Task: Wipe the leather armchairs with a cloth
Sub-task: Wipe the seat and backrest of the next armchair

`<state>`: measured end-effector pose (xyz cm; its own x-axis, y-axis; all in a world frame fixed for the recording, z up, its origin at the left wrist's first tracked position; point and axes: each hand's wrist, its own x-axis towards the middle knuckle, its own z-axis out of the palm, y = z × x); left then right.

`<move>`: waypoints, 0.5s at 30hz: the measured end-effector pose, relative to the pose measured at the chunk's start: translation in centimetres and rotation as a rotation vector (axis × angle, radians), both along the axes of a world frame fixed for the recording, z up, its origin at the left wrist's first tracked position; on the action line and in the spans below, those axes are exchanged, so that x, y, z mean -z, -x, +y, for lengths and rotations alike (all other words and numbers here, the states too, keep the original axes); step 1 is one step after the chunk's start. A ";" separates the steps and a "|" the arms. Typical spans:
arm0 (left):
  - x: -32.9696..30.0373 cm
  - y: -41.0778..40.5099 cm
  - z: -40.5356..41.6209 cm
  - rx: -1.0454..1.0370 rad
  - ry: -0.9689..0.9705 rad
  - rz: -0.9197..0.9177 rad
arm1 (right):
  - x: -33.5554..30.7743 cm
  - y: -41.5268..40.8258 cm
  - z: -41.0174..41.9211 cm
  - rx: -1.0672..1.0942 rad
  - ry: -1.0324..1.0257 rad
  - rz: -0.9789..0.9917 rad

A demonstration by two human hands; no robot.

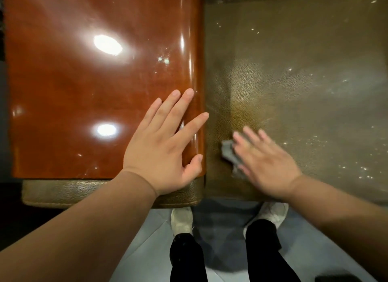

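Fingers [249,134] of right hand [266,162] lie straight and spread, pressing grey cloth [230,153] flat on seat [304,92] near its front left corner. Left hand [165,143] rests splayed on glossy armrest [84,82]. White specks dot the seat's right side: judged partly wiped, most remaining
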<state>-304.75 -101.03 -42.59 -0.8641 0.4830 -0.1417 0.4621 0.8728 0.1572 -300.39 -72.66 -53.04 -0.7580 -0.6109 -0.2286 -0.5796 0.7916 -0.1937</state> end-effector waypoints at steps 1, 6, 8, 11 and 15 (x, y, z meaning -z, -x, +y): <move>0.1 0.0 0.0 0.002 0.008 -0.008 | 0.5 3.3 -0.6 0.150 -0.023 0.053; -0.1 -0.4 -0.6 -0.005 0.020 -0.016 | 0.9 2.7 -4.3 0.293 0.020 0.001; -0.2 -0.5 -0.7 -0.004 0.012 -0.005 | 0.2 -4.2 -2.6 0.044 0.087 -0.052; 0.0 -0.3 -0.5 -0.008 0.007 0.008 | -0.1 -5.5 3.8 -0.118 0.064 -0.017; 0.3 -0.1 -0.5 -0.013 0.013 0.004 | 0.5 3.1 6.5 0.523 -0.047 0.077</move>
<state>-304.64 -101.53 -42.92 -0.8708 0.4699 -0.1447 0.4514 0.8807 0.1437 -303.48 -66.20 -53.55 -0.9744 -0.1373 -0.1779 -0.1163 0.9855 -0.1235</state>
